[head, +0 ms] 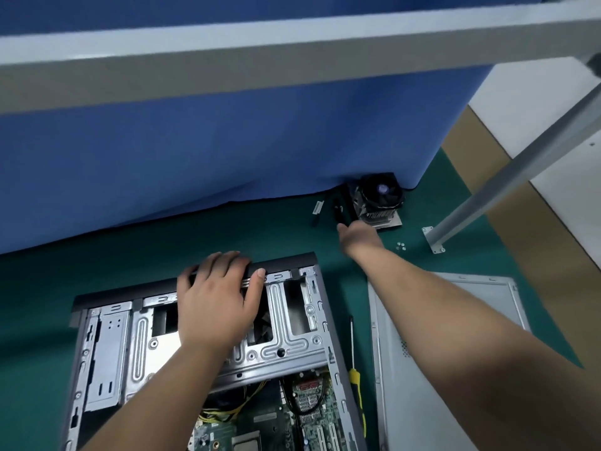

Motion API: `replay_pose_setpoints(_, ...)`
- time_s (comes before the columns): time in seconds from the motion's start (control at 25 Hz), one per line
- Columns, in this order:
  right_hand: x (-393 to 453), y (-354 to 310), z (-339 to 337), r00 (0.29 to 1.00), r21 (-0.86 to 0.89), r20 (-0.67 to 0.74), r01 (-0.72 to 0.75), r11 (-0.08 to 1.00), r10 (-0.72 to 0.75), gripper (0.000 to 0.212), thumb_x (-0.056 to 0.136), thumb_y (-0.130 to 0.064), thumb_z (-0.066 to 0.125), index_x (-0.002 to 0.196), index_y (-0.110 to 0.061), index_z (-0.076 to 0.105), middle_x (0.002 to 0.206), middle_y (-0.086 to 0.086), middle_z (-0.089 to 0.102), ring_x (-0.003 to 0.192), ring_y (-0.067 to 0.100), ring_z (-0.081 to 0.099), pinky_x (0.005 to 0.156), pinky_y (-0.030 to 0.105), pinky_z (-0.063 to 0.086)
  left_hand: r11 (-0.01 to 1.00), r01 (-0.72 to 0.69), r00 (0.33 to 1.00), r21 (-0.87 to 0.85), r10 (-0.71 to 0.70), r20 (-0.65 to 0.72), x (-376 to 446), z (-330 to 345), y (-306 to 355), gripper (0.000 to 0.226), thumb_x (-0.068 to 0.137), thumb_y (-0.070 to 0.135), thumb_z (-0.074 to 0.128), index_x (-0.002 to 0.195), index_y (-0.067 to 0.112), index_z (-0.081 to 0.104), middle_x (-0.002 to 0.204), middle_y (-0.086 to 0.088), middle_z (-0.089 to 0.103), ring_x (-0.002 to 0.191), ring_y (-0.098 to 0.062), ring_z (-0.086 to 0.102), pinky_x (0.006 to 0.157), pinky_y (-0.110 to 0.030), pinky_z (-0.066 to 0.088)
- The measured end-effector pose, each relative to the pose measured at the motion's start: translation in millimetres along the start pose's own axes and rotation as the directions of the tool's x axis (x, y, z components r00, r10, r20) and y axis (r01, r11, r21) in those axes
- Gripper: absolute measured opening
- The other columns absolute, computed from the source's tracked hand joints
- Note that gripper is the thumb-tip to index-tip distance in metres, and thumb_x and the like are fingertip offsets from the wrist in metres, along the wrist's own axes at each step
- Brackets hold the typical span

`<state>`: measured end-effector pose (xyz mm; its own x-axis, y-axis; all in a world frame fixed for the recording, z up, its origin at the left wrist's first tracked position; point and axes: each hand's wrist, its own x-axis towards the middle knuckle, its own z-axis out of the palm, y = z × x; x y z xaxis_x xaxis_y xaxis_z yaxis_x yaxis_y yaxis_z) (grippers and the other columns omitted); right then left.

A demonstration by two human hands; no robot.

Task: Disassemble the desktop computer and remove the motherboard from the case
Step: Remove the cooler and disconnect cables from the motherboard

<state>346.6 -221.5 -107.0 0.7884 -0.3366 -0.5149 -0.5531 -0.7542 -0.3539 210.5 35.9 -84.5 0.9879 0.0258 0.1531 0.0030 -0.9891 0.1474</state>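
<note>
The open desktop case (110, 353) lies on a green mat, its silver drive cage toward me. The green motherboard (276, 424) shows inside at the bottom, with yellow wires beside it. My left hand (218, 297) rests on the cage, its fingers curled over the black front bezel. My right hand (357, 237) is stretched far out to a CPU cooler with a black fan (380, 196) that stands on the mat by the blue cloth. That hand touches the cooler's near side, and its fingers are hidden behind the back of the hand.
A yellow-handled screwdriver (356, 385) lies right of the case, beside the removed grey side panel (422, 402). A few screws (400, 246) and a loose cable (317, 209) lie near the cooler. A grey frame leg (487, 196) slants down at right; blue cloth (195, 141) hangs behind.
</note>
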Motion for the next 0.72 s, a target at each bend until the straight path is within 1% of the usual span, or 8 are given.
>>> replay_pose_setpoints(0.12,21,-2,8,0.997,-0.043,-0.073,0.015,0.999,-0.018,0.051,0.104,-0.049,0.048,0.125,-0.005,0.062,0.130,0.020,0.063,0.119,0.040,0.061,0.085,0.037,0.045,1.000,0.004,1.000,0.003,-0.004,-0.014,-1,0,0,0.042,0.101,0.057,0.032,0.111,0.034,0.065,0.125,0.012,0.067,0.123,-0.018,0.056,0.102,-0.046,0.033)
replay_pose_setpoints(0.28,22,3,23,0.983,-0.091,-0.172,0.045,0.995,-0.061,0.052,0.096,-0.057,0.058,0.115,-0.009,0.064,0.120,0.016,0.066,0.113,0.040,0.063,0.079,0.037,0.046,1.000,0.014,1.000,0.000,-0.014,-0.011,-1,0,2,0.041,0.101,0.057,0.033,0.112,0.033,0.065,0.124,0.010,0.068,0.118,-0.020,0.058,0.100,-0.045,0.034)
replay_pose_setpoints(0.4,12,8,28,0.971,-0.241,-0.212,0.061,0.969,-0.114,0.050,0.097,-0.058,0.055,0.115,-0.013,0.063,0.118,0.013,0.067,0.112,0.036,0.064,0.076,0.037,0.044,1.000,0.021,1.000,-0.007,-0.021,-0.016,-1,0,2,0.043,0.101,0.057,0.032,0.112,0.033,0.065,0.123,0.010,0.068,0.116,-0.021,0.059,0.099,-0.045,0.034)
replay_pose_setpoints(0.48,4,9,23,0.970,-0.281,-0.218,0.045,0.959,-0.110,0.046,0.098,-0.054,0.052,0.118,-0.014,0.062,0.122,0.012,0.066,0.114,0.034,0.062,0.076,0.036,0.042,1.000,0.023,0.999,-0.005,-0.023,-0.024,-1,1,2,0.042,0.101,0.058,0.032,0.112,0.033,0.064,0.123,0.010,0.068,0.115,-0.021,0.059,0.099,-0.045,0.033)
replay_pose_setpoints(0.56,-10,10,16,0.976,-0.218,-0.195,0.055,0.974,-0.099,0.042,0.098,-0.049,0.053,0.121,-0.015,0.061,0.126,0.012,0.063,0.117,0.034,0.060,0.080,0.038,0.044,1.000,0.020,1.000,-0.004,-0.020,-0.020,0,2,1,0.043,0.102,0.058,0.031,0.113,0.033,0.065,0.123,0.009,0.068,0.115,-0.021,0.059,0.099,-0.045,0.032)
replay_pose_setpoints(0.6,-22,11,12,0.976,-0.140,-0.183,0.089,0.986,-0.115,0.040,0.098,-0.046,0.054,0.123,-0.016,0.061,0.129,0.011,0.063,0.118,0.034,0.060,0.085,0.038,0.047,1.000,0.018,1.000,-0.005,-0.018,-0.014,0,3,1,0.044,0.102,0.058,0.030,0.114,0.033,0.065,0.124,0.009,0.068,0.116,-0.021,0.059,0.099,-0.045,0.031)
replay_pose_setpoints(0.64,-37,13,10,0.973,-0.031,-0.177,0.148,0.989,-0.151,0.040,0.097,-0.044,0.057,0.126,-0.017,0.062,0.131,0.010,0.064,0.120,0.033,0.060,0.091,0.037,0.048,1.000,0.017,1.000,-0.009,-0.017,-0.006,0,4,0,0.046,0.102,0.059,0.029,0.116,0.033,0.065,0.124,0.009,0.068,0.117,-0.021,0.058,0.100,-0.045,0.031)
replay_pose_setpoints(0.72,-79,20,8,0.946,0.178,-0.191,0.296,0.939,-0.262,0.042,0.098,-0.042,0.060,0.132,-0.018,0.063,0.131,0.005,0.068,0.122,0.025,0.061,0.099,0.029,0.045,0.999,0.012,1.000,-0.030,-0.012,0.020,0,3,0,0.048,0.101,0.061,0.028,0.121,0.033,0.063,0.126,0.009,0.068,0.119,-0.020,0.057,0.101,-0.045,0.029)
